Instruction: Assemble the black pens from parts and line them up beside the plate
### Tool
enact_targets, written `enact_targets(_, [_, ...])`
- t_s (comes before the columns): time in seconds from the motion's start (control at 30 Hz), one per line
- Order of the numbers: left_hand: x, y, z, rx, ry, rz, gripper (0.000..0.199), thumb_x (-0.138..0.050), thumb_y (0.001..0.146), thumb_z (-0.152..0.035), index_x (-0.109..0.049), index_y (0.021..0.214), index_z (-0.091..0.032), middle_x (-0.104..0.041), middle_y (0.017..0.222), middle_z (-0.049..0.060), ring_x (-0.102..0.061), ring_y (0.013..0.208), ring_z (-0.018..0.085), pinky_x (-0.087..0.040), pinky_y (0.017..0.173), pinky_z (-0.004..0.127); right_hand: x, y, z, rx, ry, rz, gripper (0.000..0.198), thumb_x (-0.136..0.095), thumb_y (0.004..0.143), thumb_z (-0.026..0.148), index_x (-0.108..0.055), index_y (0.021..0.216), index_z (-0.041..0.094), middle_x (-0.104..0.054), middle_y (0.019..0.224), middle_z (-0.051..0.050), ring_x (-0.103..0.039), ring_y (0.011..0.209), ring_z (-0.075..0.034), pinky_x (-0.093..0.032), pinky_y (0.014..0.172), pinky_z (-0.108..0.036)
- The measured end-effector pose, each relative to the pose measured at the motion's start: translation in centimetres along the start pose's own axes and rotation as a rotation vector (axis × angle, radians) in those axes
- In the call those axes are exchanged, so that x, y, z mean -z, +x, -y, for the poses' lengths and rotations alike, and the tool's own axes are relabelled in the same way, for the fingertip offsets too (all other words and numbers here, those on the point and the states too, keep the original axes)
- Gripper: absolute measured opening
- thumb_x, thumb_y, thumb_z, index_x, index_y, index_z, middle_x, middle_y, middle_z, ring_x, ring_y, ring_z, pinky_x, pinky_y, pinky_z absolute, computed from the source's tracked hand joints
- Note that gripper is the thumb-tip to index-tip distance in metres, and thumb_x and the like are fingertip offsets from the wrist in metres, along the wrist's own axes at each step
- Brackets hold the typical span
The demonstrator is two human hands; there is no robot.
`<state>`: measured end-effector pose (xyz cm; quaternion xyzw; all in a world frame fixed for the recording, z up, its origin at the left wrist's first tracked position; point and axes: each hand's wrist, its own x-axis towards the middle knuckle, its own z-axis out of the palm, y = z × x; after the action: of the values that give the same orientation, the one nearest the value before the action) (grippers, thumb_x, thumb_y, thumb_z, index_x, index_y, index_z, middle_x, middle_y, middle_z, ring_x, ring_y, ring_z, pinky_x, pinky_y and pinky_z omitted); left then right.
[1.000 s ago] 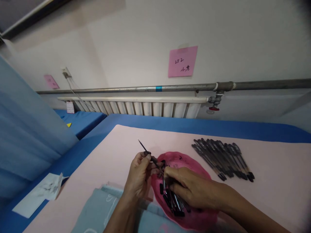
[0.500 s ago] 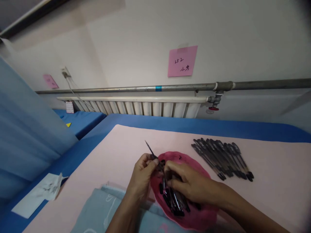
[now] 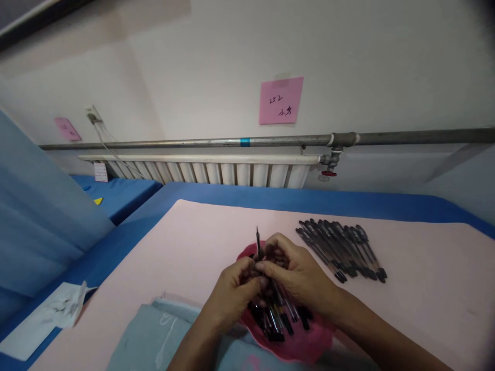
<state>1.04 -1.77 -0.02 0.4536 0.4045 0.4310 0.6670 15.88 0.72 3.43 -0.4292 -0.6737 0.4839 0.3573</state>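
An uncapped black pen (image 3: 258, 239) points tip-up between my hands, its lower part hidden by fingers. My left hand (image 3: 236, 289) is closed, thumb and fingers pinching around the pen's lower part. From the other side my right hand (image 3: 299, 270) curls its fingers and thumb around the same pen, touching the left fingertips. Directly beneath both hands is a pink wavy-edged dish (image 3: 284, 355), partly covered by them. Several loose pen parts (image 3: 275, 325), clear barrels and black caps, lie inside it.
A fanned row of several capped pens (image 3: 340, 247) lies to the right on the pink sheet (image 3: 201, 237). Grey-blue cloth (image 3: 149, 330) sits at the front left. White paper (image 3: 42, 319) rests by the left edge. Behind the blue table stand a radiator (image 3: 228, 172) and pipe (image 3: 185, 144).
The pen has turned from leaning left to nearly upright. My right hand has risen from the dish to meet my left at the pen. The view has shifted slightly.
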Motion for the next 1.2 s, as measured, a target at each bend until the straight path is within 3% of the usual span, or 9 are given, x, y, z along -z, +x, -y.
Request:
enact_targets(0.17, [0.7, 0.1, -0.6, -0.047, -0.095, -0.074, 0.023, -0.065, 0.073, -0.025, -0.061, 0.094, -0.017, -0.065, 0.078, 0.003, -0.062, 0.068, 0.014, -0.05, 0.061, 0.025, 2.5, 0.7, -0.1, 0.123, -0.318, -0.177, 0.008, -0.049, 0.082, 0.027, -0.052, 0.082, 0.02, -0.061, 0.078, -0.001, -0.057, 0.072, -0.014, -0.043, 0.067, -0.027])
enact_targets(0.3, [1.2, 0.2, -1.1, -0.022, -0.176, -0.161, 0.021, -0.067, 0.071, -0.025, -0.059, 0.089, -0.016, -0.065, 0.073, 0.003, -0.063, 0.067, 0.016, -0.051, 0.06, 0.026, 4.2, 1.0, -0.8, 0.053, -0.676, 0.038, 0.008, -0.047, 0.079, 0.017, -0.053, 0.074, 0.018, -0.061, 0.068, -0.001, -0.053, 0.061, -0.013, -0.036, 0.057, -0.024])
enact_targets(0.4, [1.4, 0.3, -1.3, -0.005, -0.22, -0.198, 0.019, -0.068, 0.069, -0.028, -0.059, 0.079, -0.014, -0.065, 0.071, 0.004, -0.064, 0.066, 0.016, -0.051, 0.059, 0.026, 4.2, 0.7, -1.0, 0.029, -0.789, 0.187, 0.014, -0.045, 0.076, 0.013, -0.055, 0.068, 0.018, -0.061, 0.065, -0.002, -0.051, 0.057, -0.013, -0.032, 0.052, -0.023])
enact_targets(0.73, [1.5, 0.3, -1.3, -0.01, -0.223, -0.205, 0.027, -0.071, 0.067, -0.026, -0.062, 0.091, -0.015, -0.066, 0.07, 0.006, -0.062, 0.061, 0.015, -0.05, 0.054, 0.025, 3.3, -0.8, -1.3, -0.145, -1.104, 0.356, 0.02, -0.054, 0.057, 0.002, -0.053, 0.045, 0.018, -0.05, 0.045, -0.001, -0.045, 0.041, -0.011, -0.022, 0.043, -0.023])
enact_targets(0.97, [1.1, 0.2, -1.6, 0.04, -0.267, -0.178, 0.026, -0.073, 0.065, -0.026, -0.064, 0.087, -0.014, -0.067, 0.078, 0.007, -0.063, 0.067, 0.016, -0.052, 0.055, 0.025, 2.0, -1.0, -2.4, -0.124, -0.981, 0.299, 0.017, -0.058, 0.064, 0.012, -0.057, 0.048, 0.02, -0.057, 0.05, -0.004, -0.051, 0.048, -0.016, -0.03, 0.047, -0.026])
enact_targets(1.1, [1.2, 0.5, -1.4, 0.038, -0.357, -0.235, 0.028, -0.075, 0.063, -0.023, -0.063, 0.087, -0.015, -0.066, 0.075, 0.004, -0.065, 0.069, 0.017, -0.054, 0.06, 0.027, 2.3, -0.4, -0.7, 0.052, -0.778, 0.184, 0.013, -0.048, 0.077, 0.017, -0.058, 0.07, 0.02, -0.063, 0.071, -0.004, -0.054, 0.062, -0.015, -0.036, 0.056, -0.026])
enact_targets(1.2, [1.4, 0.7, -1.3, 0.008, -0.413, -0.296, 0.029, -0.076, 0.061, -0.02, -0.062, 0.086, -0.014, -0.068, 0.076, 0.005, -0.066, 0.068, 0.016, -0.054, 0.06, 0.025, 2.0, -0.1, 0.2, 0.129, -0.536, 0.132, 0.016, -0.044, 0.077, 0.01, -0.055, 0.084, 0.02, -0.063, 0.082, -0.001, -0.054, 0.068, -0.012, -0.039, 0.061, -0.023])
